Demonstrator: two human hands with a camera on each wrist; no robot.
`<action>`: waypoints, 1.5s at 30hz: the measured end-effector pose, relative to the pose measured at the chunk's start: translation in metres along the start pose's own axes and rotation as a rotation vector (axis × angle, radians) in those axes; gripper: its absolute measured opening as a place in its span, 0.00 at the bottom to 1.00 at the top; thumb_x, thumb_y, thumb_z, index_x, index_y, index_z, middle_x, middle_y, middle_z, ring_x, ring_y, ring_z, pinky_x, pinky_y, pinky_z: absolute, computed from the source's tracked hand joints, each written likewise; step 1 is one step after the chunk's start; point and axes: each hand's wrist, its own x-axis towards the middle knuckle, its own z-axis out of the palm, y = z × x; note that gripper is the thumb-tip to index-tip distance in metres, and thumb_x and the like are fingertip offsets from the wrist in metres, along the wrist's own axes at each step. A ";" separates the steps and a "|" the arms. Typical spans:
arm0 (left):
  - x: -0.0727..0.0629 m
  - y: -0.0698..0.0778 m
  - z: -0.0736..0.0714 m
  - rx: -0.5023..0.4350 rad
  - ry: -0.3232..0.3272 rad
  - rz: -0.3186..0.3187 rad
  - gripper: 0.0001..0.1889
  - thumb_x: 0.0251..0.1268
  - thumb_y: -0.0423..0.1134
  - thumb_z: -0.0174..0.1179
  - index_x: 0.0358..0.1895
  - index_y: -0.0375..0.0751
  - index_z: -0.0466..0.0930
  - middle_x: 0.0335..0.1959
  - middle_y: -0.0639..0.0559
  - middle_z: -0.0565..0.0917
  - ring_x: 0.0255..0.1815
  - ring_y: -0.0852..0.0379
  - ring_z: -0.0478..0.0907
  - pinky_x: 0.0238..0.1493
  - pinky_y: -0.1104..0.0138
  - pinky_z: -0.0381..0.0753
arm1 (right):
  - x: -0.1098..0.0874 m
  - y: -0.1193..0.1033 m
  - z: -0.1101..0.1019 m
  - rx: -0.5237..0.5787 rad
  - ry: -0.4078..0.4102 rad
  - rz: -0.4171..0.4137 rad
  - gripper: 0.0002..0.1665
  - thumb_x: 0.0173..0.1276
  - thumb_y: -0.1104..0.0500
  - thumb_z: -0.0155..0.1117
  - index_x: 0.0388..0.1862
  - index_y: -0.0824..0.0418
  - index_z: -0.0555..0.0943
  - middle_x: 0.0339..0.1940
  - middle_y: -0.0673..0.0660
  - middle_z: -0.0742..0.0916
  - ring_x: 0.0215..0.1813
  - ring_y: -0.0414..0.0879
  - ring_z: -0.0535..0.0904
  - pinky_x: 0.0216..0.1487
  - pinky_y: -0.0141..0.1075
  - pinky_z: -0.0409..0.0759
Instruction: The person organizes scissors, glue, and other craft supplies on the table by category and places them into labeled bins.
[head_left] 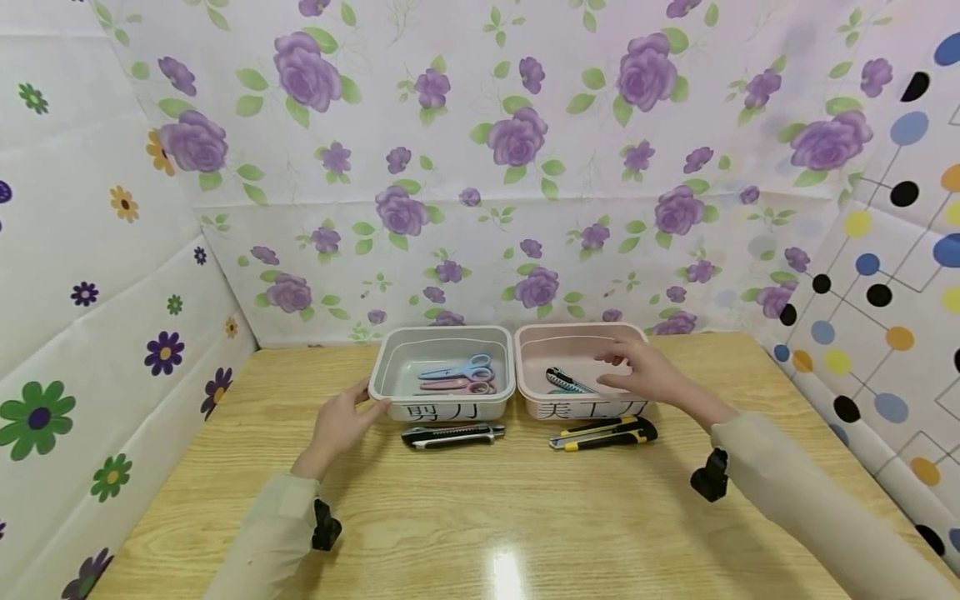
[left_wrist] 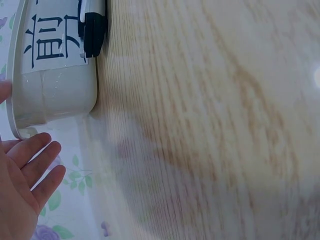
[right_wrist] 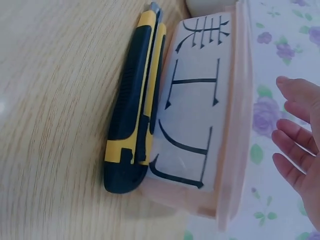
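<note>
My left hand (head_left: pixel 341 423) rests at the left front corner of a white plastic bin (head_left: pixel 442 332), thumb at its rim and fingers fairly straight alongside. Inside lie blue scissors (head_left: pixel 457 369) and pink scissors (head_left: pixel 456 385). Over the right side of a pink bin (head_left: pixel 581 329) hovers my right hand (head_left: pixel 647 372), fingers loosely bent with nothing between them. A utility knife (head_left: pixel 567 379) with a dark body lies in that bin, partly hidden by the front wall. In the right wrist view, this hand (right_wrist: pixel 302 132) is above the pink rim.
Black-and-white utility knives (head_left: pixel 453 436) lie before the white bin, and yellow-and-black utility knives (head_left: pixel 603 434) before the pink one. Both bins carry black-lettered labels. Flowered cloth (head_left: pixel 465 200) hangs behind the wooden table (head_left: pixel 465 517); patterned cloths stand at both sides.
</note>
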 end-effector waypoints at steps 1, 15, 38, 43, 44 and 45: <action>0.000 0.000 0.000 0.001 -0.001 -0.002 0.32 0.62 0.53 0.54 0.63 0.34 0.65 0.50 0.39 0.79 0.53 0.38 0.73 0.48 0.44 0.71 | -0.002 -0.001 -0.002 0.011 -0.003 0.008 0.19 0.56 0.58 0.67 0.46 0.64 0.80 0.39 0.56 0.80 0.39 0.48 0.75 0.37 0.46 0.75; -0.001 0.001 0.000 -0.001 -0.009 -0.007 0.33 0.62 0.54 0.54 0.63 0.33 0.65 0.50 0.38 0.79 0.54 0.38 0.72 0.50 0.43 0.69 | -0.036 -0.010 -0.016 0.051 0.005 0.006 0.19 0.56 0.54 0.68 0.45 0.60 0.80 0.39 0.50 0.83 0.37 0.41 0.74 0.36 0.41 0.76; 0.000 -0.001 0.001 -0.005 -0.006 -0.010 0.33 0.62 0.54 0.54 0.63 0.32 0.64 0.50 0.38 0.78 0.54 0.37 0.72 0.51 0.43 0.68 | -0.091 0.012 0.000 0.065 0.062 0.086 0.20 0.51 0.54 0.71 0.42 0.61 0.81 0.36 0.54 0.84 0.36 0.47 0.78 0.34 0.39 0.77; 0.000 -0.001 0.001 -0.019 -0.002 -0.011 0.33 0.62 0.53 0.55 0.64 0.34 0.64 0.50 0.39 0.79 0.54 0.38 0.73 0.49 0.44 0.70 | -0.102 0.022 0.012 0.076 0.053 0.115 0.23 0.51 0.53 0.72 0.43 0.64 0.81 0.37 0.57 0.84 0.37 0.45 0.78 0.33 0.37 0.76; 0.000 -0.001 0.001 -0.017 -0.002 -0.008 0.33 0.62 0.54 0.55 0.64 0.34 0.64 0.50 0.39 0.79 0.54 0.38 0.73 0.48 0.44 0.71 | -0.104 0.024 0.014 0.078 0.050 0.125 0.23 0.51 0.53 0.72 0.43 0.65 0.81 0.38 0.57 0.85 0.37 0.45 0.77 0.33 0.37 0.76; 0.000 -0.001 0.002 -0.016 -0.001 -0.007 0.33 0.61 0.54 0.55 0.64 0.34 0.64 0.50 0.39 0.79 0.53 0.38 0.73 0.48 0.44 0.71 | -0.105 0.027 0.017 0.081 0.050 0.139 0.23 0.50 0.53 0.72 0.43 0.65 0.81 0.38 0.58 0.85 0.37 0.45 0.77 0.33 0.37 0.76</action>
